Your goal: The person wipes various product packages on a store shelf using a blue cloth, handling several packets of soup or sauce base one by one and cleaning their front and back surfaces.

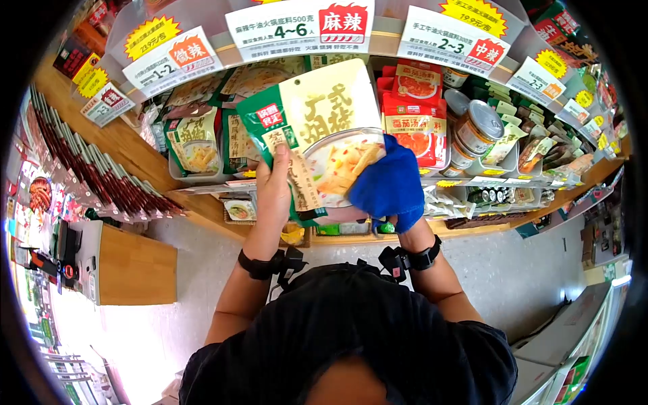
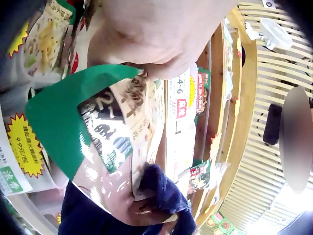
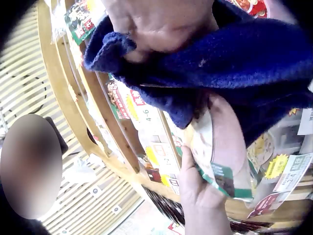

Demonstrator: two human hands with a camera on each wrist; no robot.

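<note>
A green and cream soup-base pouch, printed with a bowl of soup, is held up in front of the shelf. On its left edge my left hand grips it, thumb across the front. A blue cloth lies against the pouch's lower right side. My right hand holds this cloth, which hides most of its fingers in the head view. The left wrist view shows the pouch's green back and clear bottom fold, with the cloth at its lower end.
Behind the pouch runs a wooden shelf with bins of similar pouches, red tomato soup packets and stacked cans. Price cards line the shelf edge above. A wooden counter stands to the left.
</note>
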